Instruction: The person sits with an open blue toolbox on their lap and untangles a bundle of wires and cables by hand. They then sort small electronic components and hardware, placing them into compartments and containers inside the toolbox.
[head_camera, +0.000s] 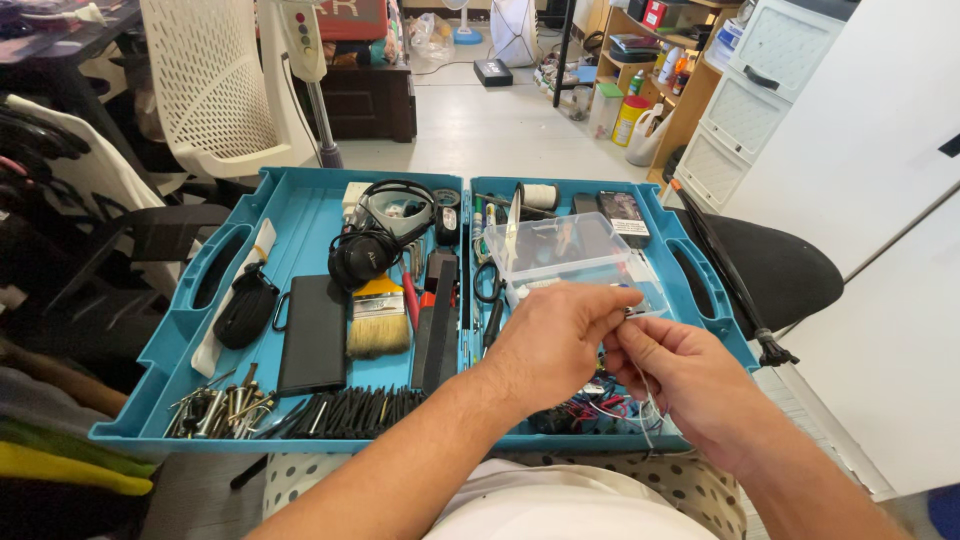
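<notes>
I am pinching a small metal piece (630, 312) between the fingertips of my left hand (553, 345), and my right hand (690, 385) is closing around the thin wires (645, 400) hanging from it, just above the right half of the teal tool case (300, 215). If my grip is slipping, I think the piece could be falling among the tangled wires below. The clear plastic box (565, 250) is standing close behind my fingers; nearer to me there is more free room.

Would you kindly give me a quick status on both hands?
Left hand and right hand pinching a small metal piece with thin wire. Above open teal toolbox. Clear plastic box just behind.
</notes>
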